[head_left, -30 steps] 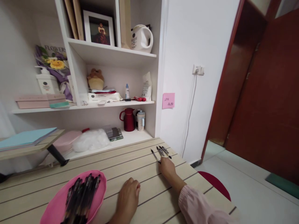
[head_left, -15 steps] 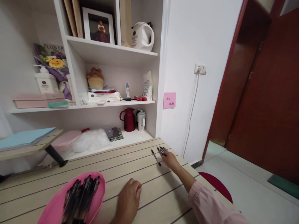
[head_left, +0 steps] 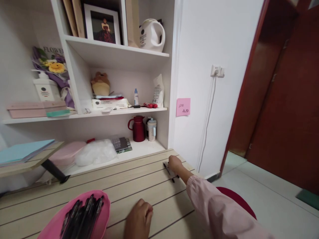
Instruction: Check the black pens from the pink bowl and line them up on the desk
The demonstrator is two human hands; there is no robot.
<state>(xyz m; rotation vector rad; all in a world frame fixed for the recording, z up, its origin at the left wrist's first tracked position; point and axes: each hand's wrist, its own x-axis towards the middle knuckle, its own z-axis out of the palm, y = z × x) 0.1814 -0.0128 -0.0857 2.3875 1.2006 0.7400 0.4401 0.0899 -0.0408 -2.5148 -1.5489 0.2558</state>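
My right hand (head_left: 174,163) reaches to the far right corner of the wooden table (head_left: 139,186) and rests, fingers curled, over a small group of black pens (head_left: 168,171). One pen shows just left of the hand; whether the fingers grip any pen is hidden. A pink sleeve covers that arm. My left hand (head_left: 138,219) lies loosely closed on the table near the front edge and holds nothing. A pink bowl (head_left: 103,212) with several black pens in it sits at the front left.
White shelves behind the table hold a red jug (head_left: 137,128), a cup (head_left: 151,128), a clear plastic bag (head_left: 96,152), boxes and a white kettle (head_left: 152,35). A pink sticky note (head_left: 183,107) hangs on the wall. A red stool (head_left: 236,200) and a dark red door (head_left: 286,93) are at right.
My right hand has moved forward over the loose pens and now covers most of them. The view has shifted slightly to the right; my left hand stayed put.
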